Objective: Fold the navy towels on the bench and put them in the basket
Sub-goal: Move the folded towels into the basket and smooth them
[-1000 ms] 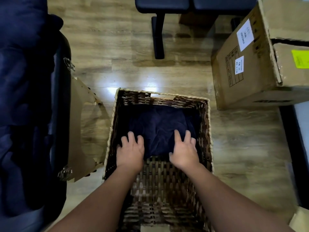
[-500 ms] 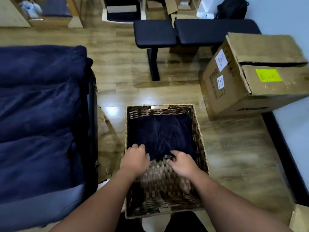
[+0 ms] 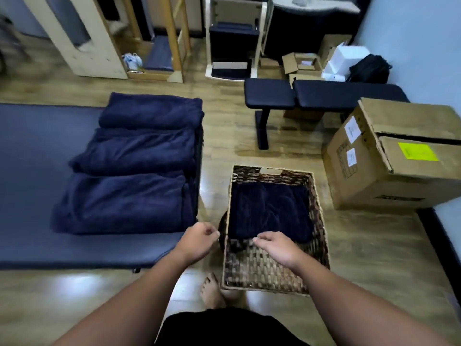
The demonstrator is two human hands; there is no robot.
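"Are the hands still in the wicker basket (image 3: 316, 216)?"

"No, they came up and out. The left hand (image 3: 197, 242) is now off to the side of it, fingers curled, holding nothing. The right hand (image 3: 277, 248) hangs over the near edge, fingers loose, empty too."

"Where did the towel go?"

"One folded navy towel (image 3: 269, 211) lies inside, on the bottom, just like before."

"Any more?"

"Three navy towels (image 3: 134, 166) lie in a row on the padded bench (image 3: 37, 171), beside the basket. We see more of the room now."
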